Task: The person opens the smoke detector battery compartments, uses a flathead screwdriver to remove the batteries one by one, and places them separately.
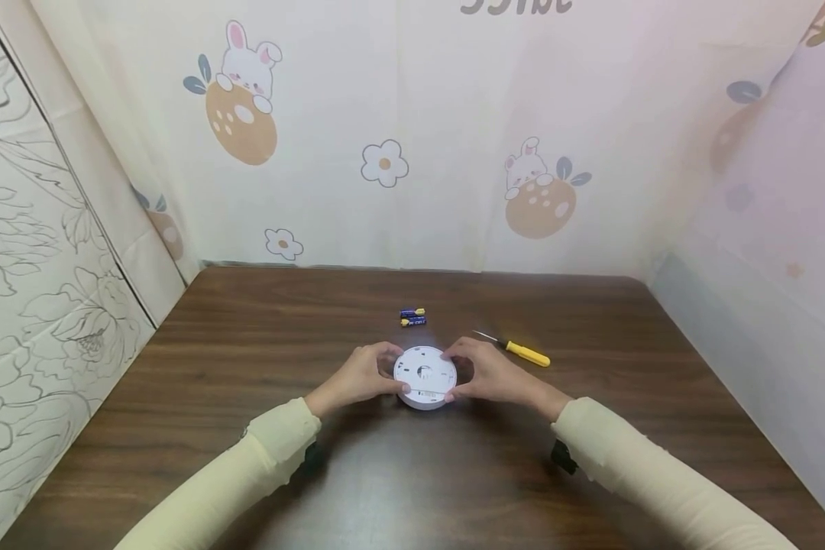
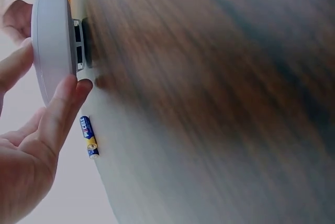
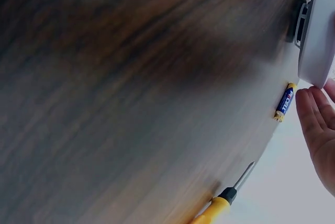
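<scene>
A round white smoke detector (image 1: 424, 396) is held over the middle of the table with its slotted back plate facing up. My left hand (image 1: 357, 376) grips its left rim, thumb at the near side and fingers at the far side. Opposite it, my right hand (image 1: 491, 372) holds the right rim the same way. In the left wrist view the detector (image 2: 52, 41) shows a smooth side wall and a vented part on its underside, close over the tabletop. The right wrist view catches the fingers of my right hand (image 3: 319, 119) at the detector's edge (image 3: 316, 41).
Two blue and yellow batteries (image 1: 413, 321) lie side by side beyond the detector. To their right is a yellow-handled screwdriver (image 1: 528, 354), its shaft pointing back left. The dark wooden table (image 1: 247, 321) ends at a patterned curtain (image 1: 330, 206).
</scene>
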